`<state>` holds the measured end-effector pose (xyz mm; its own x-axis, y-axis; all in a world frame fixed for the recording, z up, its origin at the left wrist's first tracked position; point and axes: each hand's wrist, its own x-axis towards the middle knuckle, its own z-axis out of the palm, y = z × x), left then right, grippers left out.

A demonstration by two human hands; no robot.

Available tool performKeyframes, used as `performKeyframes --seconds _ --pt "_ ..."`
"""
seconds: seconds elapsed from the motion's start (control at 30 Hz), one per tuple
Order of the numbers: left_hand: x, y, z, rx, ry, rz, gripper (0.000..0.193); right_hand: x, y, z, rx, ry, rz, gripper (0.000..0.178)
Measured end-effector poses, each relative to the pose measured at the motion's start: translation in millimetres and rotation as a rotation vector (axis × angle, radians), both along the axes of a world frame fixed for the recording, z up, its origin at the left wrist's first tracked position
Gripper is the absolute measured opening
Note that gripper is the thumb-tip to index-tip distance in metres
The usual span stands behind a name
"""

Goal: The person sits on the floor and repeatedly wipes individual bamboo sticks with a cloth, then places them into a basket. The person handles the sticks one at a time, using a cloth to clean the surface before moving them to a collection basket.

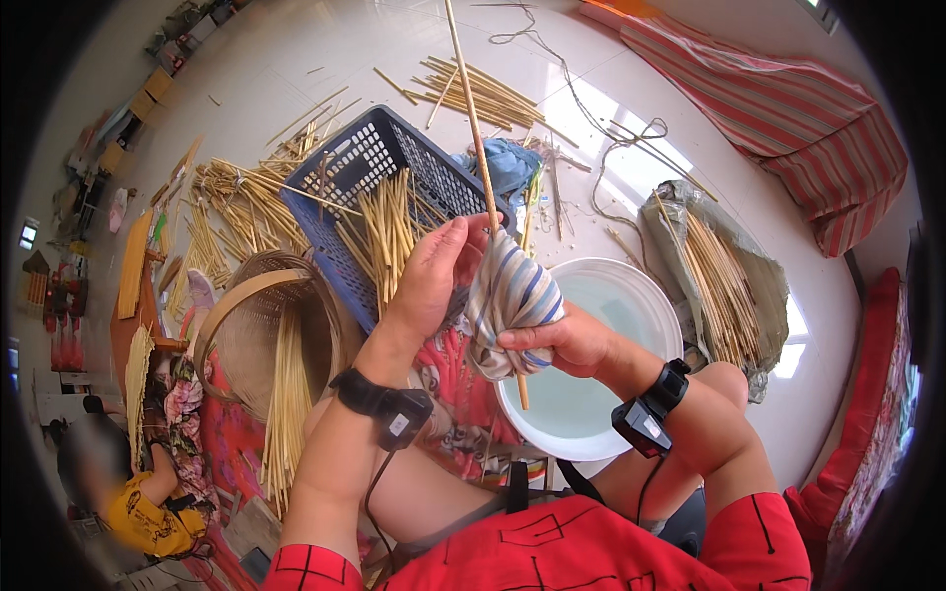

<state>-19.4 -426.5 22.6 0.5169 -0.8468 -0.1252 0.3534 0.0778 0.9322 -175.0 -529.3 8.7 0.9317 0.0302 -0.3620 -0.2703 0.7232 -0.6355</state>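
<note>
A long thin cane stick (470,94) stands slanted in front of me, its lower end poking out below a striped cloth (514,293). The cloth, white with blue and tan stripes, is bunched around the stick. My right hand (579,341) is closed on the cloth, thumb across its front. At the cloth's upper edge, my left hand (431,271) has its fingers curled at the stick; part of their grip is hidden. Below my right forearm is a white bucket (670,325) of water. Beyond my left hand lies a blue plastic crate (340,261) holding cut canes.
A wicker basket (232,340) with pale strips (286,414) stands at left. Loose canes (483,94) lie on the floor ahead, and a grey-green sack (774,305) of canes lies at right. A blue cloth (507,167) touches the crate. Another person (158,517) sits at lower left.
</note>
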Motion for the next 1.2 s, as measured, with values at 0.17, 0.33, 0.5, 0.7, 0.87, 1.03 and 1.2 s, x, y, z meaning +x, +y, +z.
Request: performKeyframes --seconds 0.17,0.33,0.5,0.7,0.87,1.03,1.2 --pt "4.4 2.7 -5.2 -0.029 0.092 -0.049 0.031 -2.4 0.8 -3.6 -0.036 -0.009 0.111 0.057" --pt "4.7 1.2 -9.7 -0.048 0.011 0.049 0.023 -1.4 6.4 -0.6 -0.001 0.002 0.098 0.058" --pt "12.5 2.8 -12.6 -0.014 0.002 0.183 0.020 -1.3 8.0 -3.6 -0.048 0.033 0.136 0.057" --pt "31.8 7.1 -18.4 -0.123 0.090 0.447 0.017 -2.7 8.8 -3.2 -0.230 0.039 0.267 0.047" --pt "72.7 26.8 -13.9 -0.145 0.108 0.668 0.019 -9.7 3.0 -10.3 -0.420 0.017 0.442 0.037" --pt "57.7 20.0 -23.3 -0.236 0.195 0.552 0.022 2.3 -15.8 -6.9 -0.358 0.262 0.022 0.038" --pt "63.9 20.6 -15.9 -0.275 0.077 0.593 0.024 2.0 -33.3 -0.8 -0.393 0.237 -0.126 0.036"
